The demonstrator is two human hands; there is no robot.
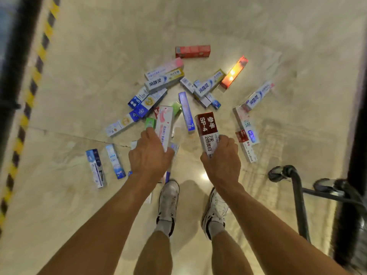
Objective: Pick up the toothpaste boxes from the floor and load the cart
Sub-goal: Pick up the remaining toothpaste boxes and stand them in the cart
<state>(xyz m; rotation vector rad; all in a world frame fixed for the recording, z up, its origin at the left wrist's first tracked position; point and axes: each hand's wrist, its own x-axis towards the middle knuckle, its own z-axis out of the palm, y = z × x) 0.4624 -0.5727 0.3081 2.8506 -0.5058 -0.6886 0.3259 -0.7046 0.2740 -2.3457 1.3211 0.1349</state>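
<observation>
Both hands are full here: the left hand (pixel 151 155) is curled round the bottom end of a pink-and-white box (pixel 164 126), and the right hand (pixel 222 161) is wrapped round a red-and-white box (pixel 207 132). Both boxes are up off the floor, left of the cart frame (pixel 297 197). The other toothpaste boxes (pixel 162 82) lie scattered farther left of the cart. Risk imo: each grip is on one end only, so swinging toward the cart could lever a box loose.
</observation>
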